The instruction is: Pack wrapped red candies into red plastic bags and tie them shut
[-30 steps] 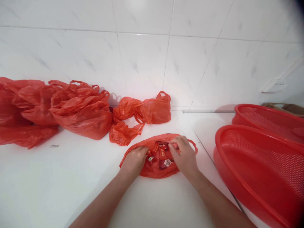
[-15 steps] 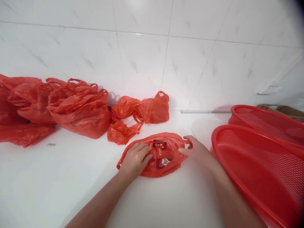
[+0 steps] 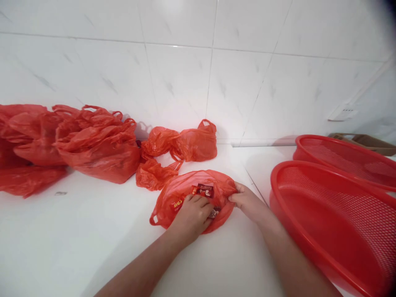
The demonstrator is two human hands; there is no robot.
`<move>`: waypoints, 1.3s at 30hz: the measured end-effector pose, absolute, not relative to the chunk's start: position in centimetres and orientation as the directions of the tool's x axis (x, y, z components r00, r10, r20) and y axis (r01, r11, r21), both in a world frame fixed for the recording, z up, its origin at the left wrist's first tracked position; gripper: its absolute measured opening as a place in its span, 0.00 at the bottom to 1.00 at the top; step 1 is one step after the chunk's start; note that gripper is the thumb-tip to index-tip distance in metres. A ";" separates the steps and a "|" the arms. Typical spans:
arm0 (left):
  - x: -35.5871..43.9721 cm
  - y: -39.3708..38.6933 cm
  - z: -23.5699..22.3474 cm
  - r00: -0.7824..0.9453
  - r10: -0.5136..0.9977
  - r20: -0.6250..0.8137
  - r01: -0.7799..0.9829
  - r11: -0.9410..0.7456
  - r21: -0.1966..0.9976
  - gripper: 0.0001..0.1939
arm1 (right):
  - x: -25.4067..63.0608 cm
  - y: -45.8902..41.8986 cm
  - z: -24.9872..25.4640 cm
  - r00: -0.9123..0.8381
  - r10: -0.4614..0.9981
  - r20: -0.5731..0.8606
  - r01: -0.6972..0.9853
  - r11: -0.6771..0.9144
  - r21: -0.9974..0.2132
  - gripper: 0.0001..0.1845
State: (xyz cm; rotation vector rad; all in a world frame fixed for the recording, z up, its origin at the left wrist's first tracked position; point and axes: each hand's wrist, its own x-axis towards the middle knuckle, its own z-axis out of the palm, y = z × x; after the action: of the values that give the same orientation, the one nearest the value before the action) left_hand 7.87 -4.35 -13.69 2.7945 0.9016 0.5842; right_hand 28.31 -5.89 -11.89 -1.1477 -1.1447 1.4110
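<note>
A thin red plastic bag (image 3: 221,181) lies spread on the white table with its mouth up. Inside are several small wrapped packets: a dark red packet (image 3: 205,190) at the back, another dark packet with white print (image 3: 214,212) at the right, and a red packet with yellow print (image 3: 177,205) at the left. My left hand (image 3: 193,214) reaches into the bag, its fingers curled down among the packets; the fingertips are hidden. At the right edge, my right hand (image 3: 246,200) pinches the bag's rim between thumb and fingers.
Large filled red bags (image 3: 99,148) stand against the tiled wall at the left, with smaller knotted red bags (image 3: 198,144) behind my hands. Two red mesh baskets (image 3: 328,222) take up the right side. A brown tray (image 3: 368,142) is behind them.
My left hand has moved right across the packets, exposing the yellow-printed one at the left and covering the middle one. My right hand now grips the bag's edge more closely.
</note>
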 end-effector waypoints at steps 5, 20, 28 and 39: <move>7.7 -4.4 -13.9 0.712 0.634 0.301 0.565 -0.773 0.289 0.08 | 28.1 -5.3 -12.5 -0.008 0.998 -0.066 -0.180 -0.066 -0.982 0.21; 5.1 -4.5 -13.3 0.631 0.677 0.379 0.631 -0.732 0.258 0.12 | 28.6 -5.0 -12.6 0.089 0.994 -0.061 -0.013 -0.060 -0.998 0.18; -1.9 -5.5 -13.6 0.275 0.779 0.564 0.832 -0.486 0.266 0.24 | 28.7 -5.4 -11.6 0.187 0.982 -0.014 0.141 -0.041 -0.989 0.09; -4.0 -4.4 -10.6 0.015 0.998 0.060 0.322 -0.061 0.945 0.20 | 29.1 -5.1 -10.4 0.423 0.887 0.187 0.260 0.079 -0.962 0.10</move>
State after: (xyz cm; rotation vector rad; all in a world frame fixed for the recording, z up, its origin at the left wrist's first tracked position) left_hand -3.98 -4.42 -10.64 1.4976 1.4136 1.0780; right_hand 29.13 -5.11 -10.39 -1.4557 -1.0834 0.6436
